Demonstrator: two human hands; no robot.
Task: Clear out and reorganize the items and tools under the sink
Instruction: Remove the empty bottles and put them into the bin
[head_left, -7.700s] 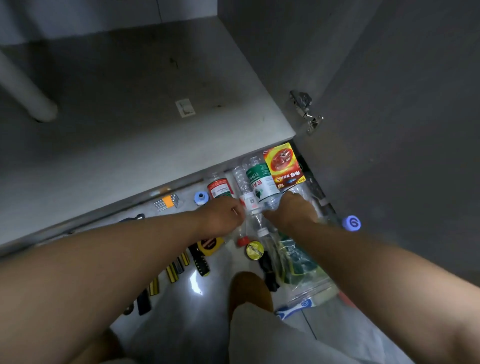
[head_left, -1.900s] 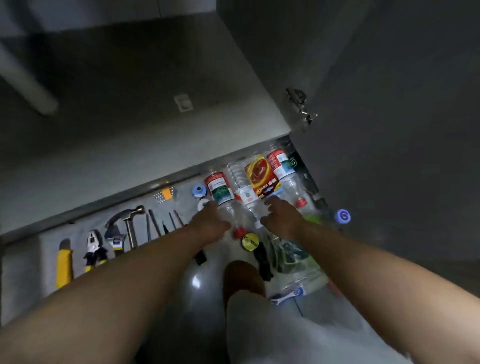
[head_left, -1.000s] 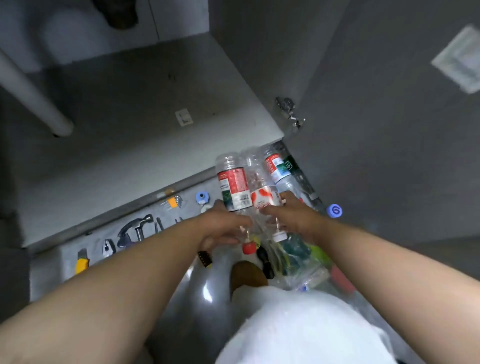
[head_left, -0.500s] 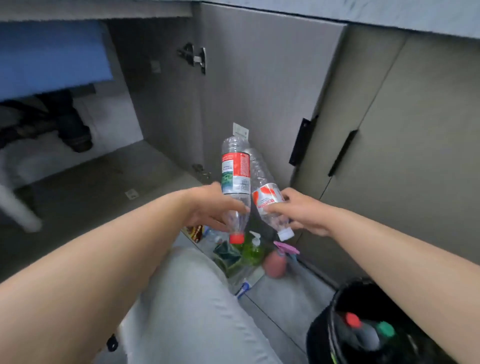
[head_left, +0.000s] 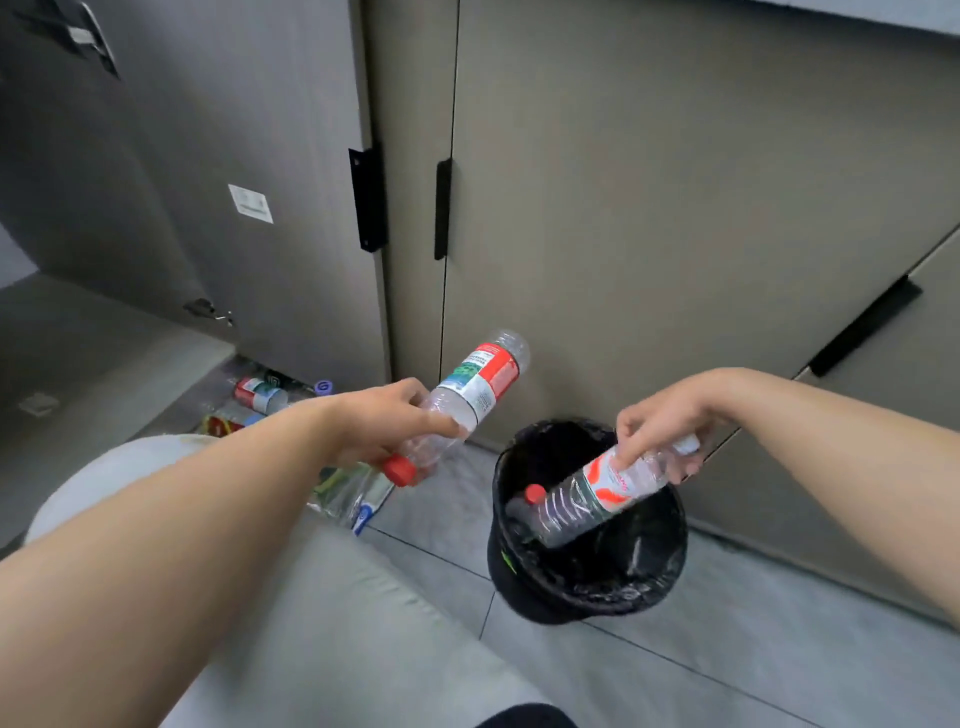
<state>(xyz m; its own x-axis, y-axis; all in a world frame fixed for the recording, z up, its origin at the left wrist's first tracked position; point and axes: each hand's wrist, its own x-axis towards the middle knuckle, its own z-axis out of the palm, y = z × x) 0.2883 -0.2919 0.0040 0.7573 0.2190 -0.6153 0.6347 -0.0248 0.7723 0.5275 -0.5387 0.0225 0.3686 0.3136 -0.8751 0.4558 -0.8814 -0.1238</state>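
Observation:
My left hand (head_left: 389, 421) grips a clear plastic bottle with a red-and-green label (head_left: 475, 389), red cap pointing down, held in the air left of the bin. My right hand (head_left: 660, 421) holds a second clear bottle with a red-and-white label (head_left: 602, 488) by its cap end, tilted with its bottom down inside the black bin (head_left: 504, 566). The bin has a black liner, and another bottle with a red cap (head_left: 532, 493) lies inside it.
The open cabinet door (head_left: 234, 171) stands at the left with the grey cabinet floor (head_left: 78, 353) behind it. More bottles (head_left: 257, 395) and a clear bag of items (head_left: 353, 493) lie on the tiled floor by the cabinet. Closed cabinet doors (head_left: 649, 208) rise behind the bin.
Both hands lifted a bottle each from the floor and swung right. The right-hand bottle now hangs over and into the bin; the left-hand bottle trails beside it.

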